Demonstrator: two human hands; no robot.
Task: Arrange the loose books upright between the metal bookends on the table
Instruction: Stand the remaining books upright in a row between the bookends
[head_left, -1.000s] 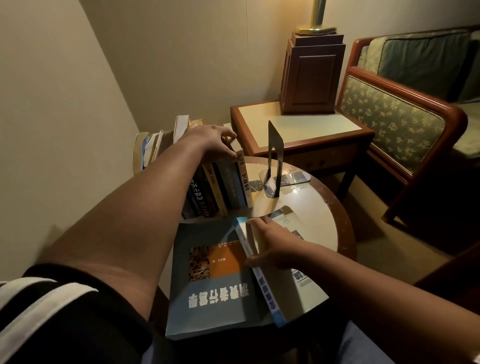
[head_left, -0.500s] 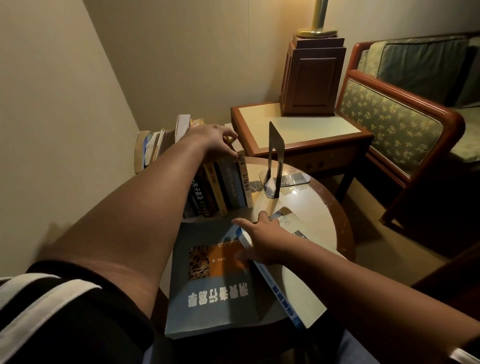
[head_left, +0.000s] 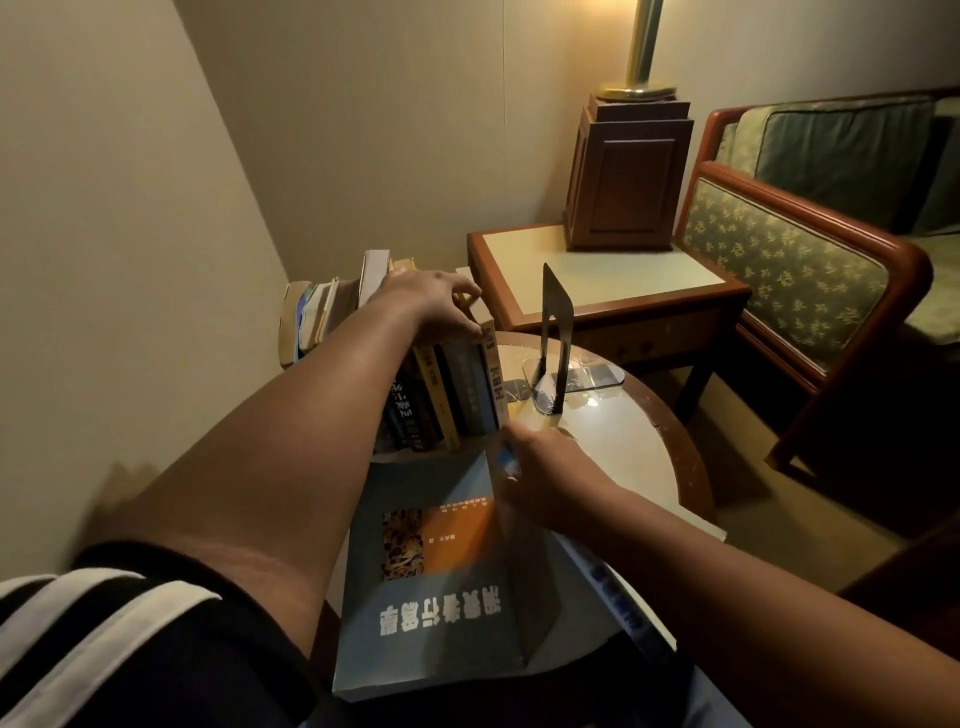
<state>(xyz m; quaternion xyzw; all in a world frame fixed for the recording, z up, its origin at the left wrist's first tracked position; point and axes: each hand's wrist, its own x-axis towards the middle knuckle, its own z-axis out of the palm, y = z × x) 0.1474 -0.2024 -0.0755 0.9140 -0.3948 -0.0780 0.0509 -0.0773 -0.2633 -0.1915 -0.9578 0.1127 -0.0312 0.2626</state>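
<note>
While my left hand (head_left: 441, 304) clamps the row of upright books (head_left: 457, 395) left of the metal bookend (head_left: 556, 338), my right hand (head_left: 545, 478) grips a stiff, slim blue-spined book (head_left: 618, 587) near the bookend, best pinched along its spine.

upright books (head_left: 447, 395) left of bookend (head_left: 555, 343), flat book (head_left: 436, 571) in front

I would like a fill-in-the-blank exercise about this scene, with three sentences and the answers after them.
1. The left hand rests on top of the row of ____ books.
2. The large blue-grey book lies ____ on the round table.
3. The metal bookend stands to the ____ of the row.

Missing words: upright; flat; right
</note>
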